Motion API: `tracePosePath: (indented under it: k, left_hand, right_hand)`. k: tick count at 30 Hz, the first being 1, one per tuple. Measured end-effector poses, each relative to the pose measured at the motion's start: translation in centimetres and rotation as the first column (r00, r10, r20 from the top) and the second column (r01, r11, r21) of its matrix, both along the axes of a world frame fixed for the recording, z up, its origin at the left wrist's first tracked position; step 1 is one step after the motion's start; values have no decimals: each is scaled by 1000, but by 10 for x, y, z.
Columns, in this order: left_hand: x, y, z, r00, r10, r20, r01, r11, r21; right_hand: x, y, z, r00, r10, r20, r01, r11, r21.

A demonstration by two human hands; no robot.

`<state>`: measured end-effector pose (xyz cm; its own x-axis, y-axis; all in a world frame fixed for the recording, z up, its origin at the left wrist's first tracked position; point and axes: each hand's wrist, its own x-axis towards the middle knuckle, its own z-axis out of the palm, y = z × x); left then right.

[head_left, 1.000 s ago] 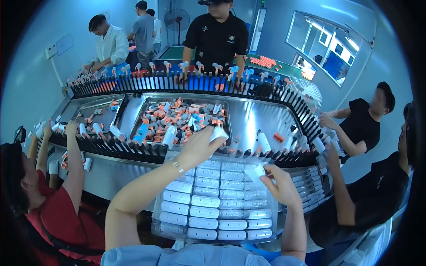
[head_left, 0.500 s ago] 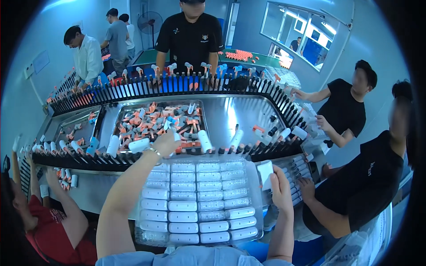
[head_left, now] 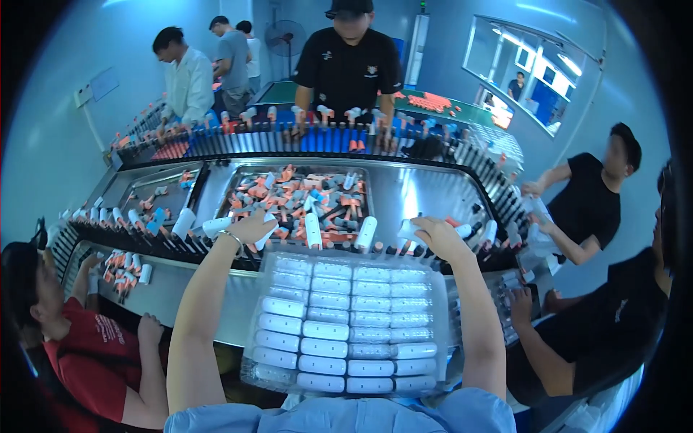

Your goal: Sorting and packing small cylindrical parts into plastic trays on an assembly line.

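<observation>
My left hand (head_left: pixel 251 226), closed with the fingers pointing down, grips a white plastic casing (head_left: pixel 268 232) at the row of dark pegs (head_left: pixel 238 254). To the right, the fingers of my right hand (head_left: pixel 442 237) are closed on the end of another white casing (head_left: pixel 408 229) at the same row. Two more white casings, one with small dark marks (head_left: pixel 312 231) and one beside it (head_left: pixel 366 234), stand upright between my hands. In front of me lies a clear blister tray (head_left: pixel 442 325), several of its pockets holding white casings (head_left: pixel 325 330).
A metal pan (head_left: pixel 234 173) beyond the pegs holds a heap of orange and grey parts (head_left: pixel 289 198). Pegs ring the steel table (head_left: pixel 415 184). A person in red (head_left: pixel 94 353) works at left; people in black (head_left: pixel 577 353) stand close at right and across.
My right hand has moved from beside the tray up to the peg row with a white casing. My left hand has drawn back from the parts heap to a casing. The view has shifted.
</observation>
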<state>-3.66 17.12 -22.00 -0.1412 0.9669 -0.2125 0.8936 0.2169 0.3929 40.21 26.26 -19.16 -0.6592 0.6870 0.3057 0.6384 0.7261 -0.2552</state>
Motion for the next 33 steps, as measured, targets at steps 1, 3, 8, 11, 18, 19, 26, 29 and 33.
tracePosePath:
  k: [1,3,8,11,18,19,26,29,33]
  left_hand:
    - [-29,-4,-26,991,-107,-80,120,976,183]
    - [14,-3,-6,991,90,-95,-60,959,277]
    - [-29,-9,-36,838,322,-441,-117,895,430]
    - [-35,-16,-19,810,156,-566,57,938,341]
    - [-37,-68,21,917,313,-247,23,577,816]
    - [1,-73,41,982,155,-110,-19,655,755]
    - [165,-148,69,740,-671,51,553,649,523]
    - [180,-146,48,685,-702,-194,709,582,398]
    - [187,-142,47,745,-633,-210,660,657,363]
  right_hand:
    - [-19,3,4,997,73,14,-72,997,-38]
    - [-19,9,3,996,5,93,-6,1000,9]
    - [-69,1,13,968,-4,253,2,1000,8]
    - [-47,-13,8,989,146,16,-145,957,252]
    - [18,-161,62,977,212,-12,-205,930,-306]
    - [29,-177,58,976,215,21,-195,920,-341]
    - [46,-204,24,999,27,24,-16,926,-377]
    - [41,-202,23,994,100,43,-83,952,-294]
    - [48,-203,29,996,64,-68,-83,939,-333]
